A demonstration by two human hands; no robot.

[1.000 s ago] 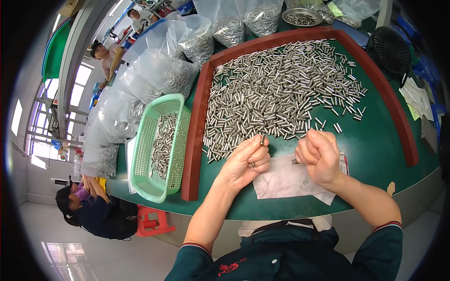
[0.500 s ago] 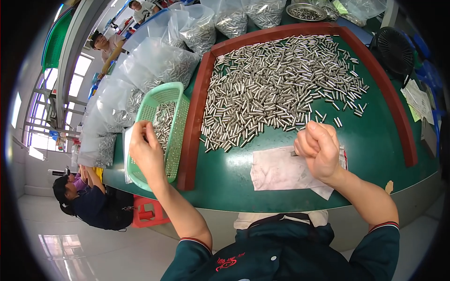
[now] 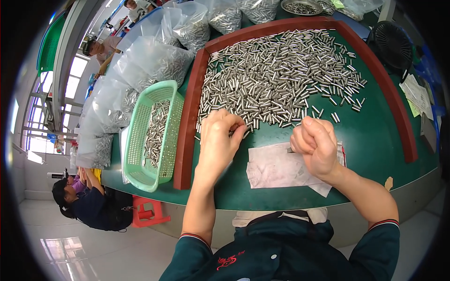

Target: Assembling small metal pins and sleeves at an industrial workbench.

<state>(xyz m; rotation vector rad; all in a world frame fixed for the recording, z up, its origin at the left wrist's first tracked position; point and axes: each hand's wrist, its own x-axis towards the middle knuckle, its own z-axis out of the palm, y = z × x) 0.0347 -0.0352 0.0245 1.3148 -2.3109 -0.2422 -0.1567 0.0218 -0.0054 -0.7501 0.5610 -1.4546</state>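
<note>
The left hand (image 3: 219, 140) has swung back from the green basket (image 3: 154, 136) to the near edge of the pin heap. A green table (image 3: 375, 136) with a red-brown rim (image 3: 185, 136) carries hundreds of small metal pins (image 3: 276, 75), with clear bags (image 3: 150, 65) of more beyond. The left fingers pinch shut on a few pins. The right hand (image 3: 318, 145) is curled closed over a white cloth (image 3: 276, 166), seemingly gripping one pin. The pins look light, stiff and slippery, best pinched mid-length.
</note>
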